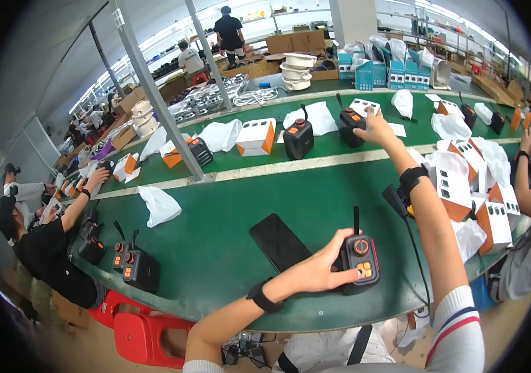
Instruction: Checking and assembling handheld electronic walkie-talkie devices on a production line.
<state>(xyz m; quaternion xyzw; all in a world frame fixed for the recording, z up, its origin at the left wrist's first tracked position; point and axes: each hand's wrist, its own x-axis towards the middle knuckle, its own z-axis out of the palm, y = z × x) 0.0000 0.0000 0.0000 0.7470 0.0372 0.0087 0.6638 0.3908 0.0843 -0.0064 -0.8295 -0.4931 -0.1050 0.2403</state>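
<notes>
My left hand (321,266) is closed around a small black boxy device (351,288) with an orange knob, orange buttons and a wrist strap standing up. The thumb lies on its buttons, and the device stands upright on the near green table. Farther off, my outstretched right hand (375,129) grips a similar black strapped device (347,118) on the far strip of the table. A black phone-like slab (279,241) lies flat just left of my left hand. Under my right forearm is a black corded tool (396,200), its kind unclear.
White-and-orange boxes (494,225) and plastic bags are piled at right. Another black device (298,140) and a box (255,137) line the far strip. Two devices (141,271) stand at left. A metal post (163,93) rises from the table. Co-workers (48,248) sit on both sides.
</notes>
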